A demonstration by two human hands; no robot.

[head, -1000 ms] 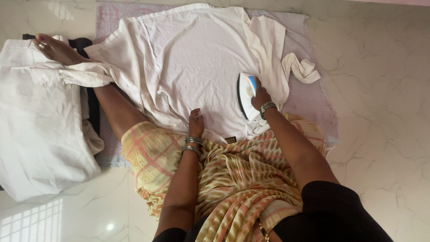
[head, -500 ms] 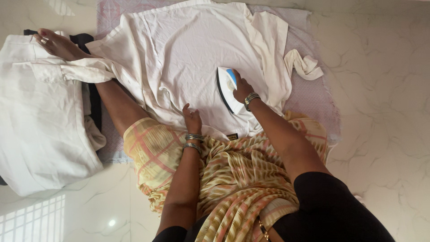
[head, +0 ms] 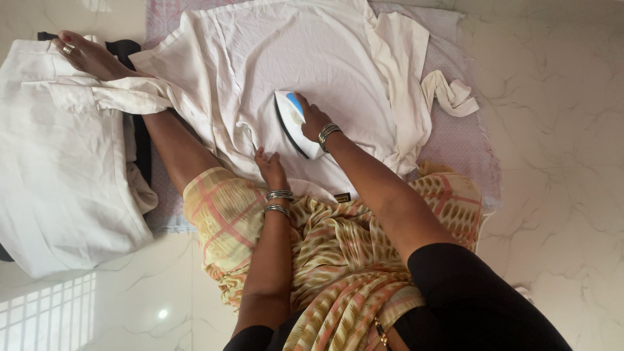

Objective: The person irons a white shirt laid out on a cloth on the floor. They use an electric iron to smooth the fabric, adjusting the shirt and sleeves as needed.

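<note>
A white shirt (head: 305, 52) lies spread flat on a pale pink patterned cloth (head: 458, 140) on the floor. My right hand (head: 311, 118) grips the handle of a white and blue clothes iron (head: 290, 123), which rests on the shirt near its lower middle. My left hand (head: 270, 168) presses flat on the shirt's near edge, just left of and below the iron. Both wrists wear metal bangles.
A pile of white garments (head: 58, 162) lies at the left over something black (head: 138, 146). My bare leg and foot (head: 88, 55) stretch left across the shirt's sleeve. A crumpled white cloth (head: 452, 94) sits at the right. Marble floor (head: 559, 130) surrounds the pink cloth.
My right hand has slid the iron leftward across the shirt, from its right side toward the middle. My left hand has shifted slightly left and stays pressed on the fabric.
</note>
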